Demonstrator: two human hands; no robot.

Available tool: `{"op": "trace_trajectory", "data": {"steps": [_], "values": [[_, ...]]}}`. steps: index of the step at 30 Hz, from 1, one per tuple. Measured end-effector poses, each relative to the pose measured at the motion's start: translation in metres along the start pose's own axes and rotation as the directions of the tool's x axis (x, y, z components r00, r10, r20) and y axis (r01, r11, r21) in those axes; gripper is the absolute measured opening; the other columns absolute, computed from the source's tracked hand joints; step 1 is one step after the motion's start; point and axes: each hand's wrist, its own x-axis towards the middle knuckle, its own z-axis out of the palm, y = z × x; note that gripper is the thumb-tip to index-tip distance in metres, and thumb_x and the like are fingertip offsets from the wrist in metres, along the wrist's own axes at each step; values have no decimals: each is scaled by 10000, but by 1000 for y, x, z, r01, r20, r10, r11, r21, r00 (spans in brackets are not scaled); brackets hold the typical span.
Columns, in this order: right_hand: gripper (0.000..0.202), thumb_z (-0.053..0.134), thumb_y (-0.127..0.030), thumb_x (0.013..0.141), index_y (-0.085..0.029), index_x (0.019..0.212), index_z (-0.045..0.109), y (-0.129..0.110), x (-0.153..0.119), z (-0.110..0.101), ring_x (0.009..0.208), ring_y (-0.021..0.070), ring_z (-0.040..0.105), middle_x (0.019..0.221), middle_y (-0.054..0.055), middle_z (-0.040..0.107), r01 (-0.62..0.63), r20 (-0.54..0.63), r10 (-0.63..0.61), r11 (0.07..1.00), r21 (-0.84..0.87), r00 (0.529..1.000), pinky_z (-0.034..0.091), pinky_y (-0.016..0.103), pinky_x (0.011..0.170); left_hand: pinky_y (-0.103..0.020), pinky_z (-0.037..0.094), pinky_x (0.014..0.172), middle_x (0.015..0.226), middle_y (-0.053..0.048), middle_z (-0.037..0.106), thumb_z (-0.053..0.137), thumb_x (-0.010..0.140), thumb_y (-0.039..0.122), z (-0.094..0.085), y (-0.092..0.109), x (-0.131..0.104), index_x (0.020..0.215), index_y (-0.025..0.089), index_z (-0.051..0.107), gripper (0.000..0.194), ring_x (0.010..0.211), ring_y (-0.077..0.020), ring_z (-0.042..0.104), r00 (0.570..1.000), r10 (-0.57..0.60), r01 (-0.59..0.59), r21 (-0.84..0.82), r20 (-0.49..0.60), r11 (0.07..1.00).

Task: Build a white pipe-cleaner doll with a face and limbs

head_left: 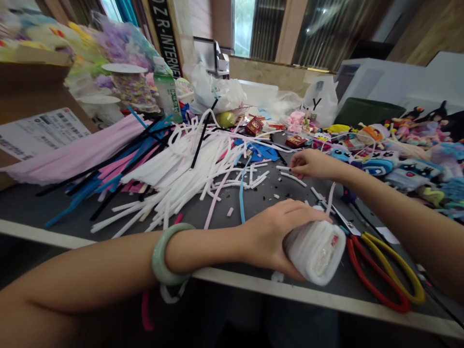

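White roll (319,251) – it sits at the table's near edge, above the dark top (250,285), gripped in the left hand (271,234), fingers and thumb wrapped round it. The right hand (306,163) is bent with fingertips together beside short white pieces (293,179); whether they pinch one, I cannot tell.

The work looks part-way: short pieces and scraps lie about, apparently cut, while a large heap of long white strips (188,164) lies uncut, with pink strips (79,145) at its left. The roll looks closed up, its end layered.

Open scissors (351,227) lie just right of the roll, the likeliest thing to snag a wrist. Plush figures (409,174) crowd the right side; a box (36,96) and a bottle (167,94) stand left – clear of both hands.
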Motion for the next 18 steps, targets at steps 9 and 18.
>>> {"op": "trace_trajectory", "data": {"steps": [9,18], "values": [[271,614,-419,802,-170,835,717,11,-5,0,719,176,627,767,45,716,-1,-179,-27,987,-159,983,380,253,613,-361,440,1012,1190,-141,640,761,665,385,0,-1,2,1196,121,518,642,1100,-251,593,998,-63,63,-25,-4,998],[525,456,-653,830,-219,752,741,8,-21,-2,776,254,646,761,90,715,-177,-220,102,919,-352,970,330,294,558,-361,435,1004,1175,-159,639,747,681,383,0,-1,1,1195,96,530,627,1092,-259,593,998,-60,60,-74,-1,995]]}}
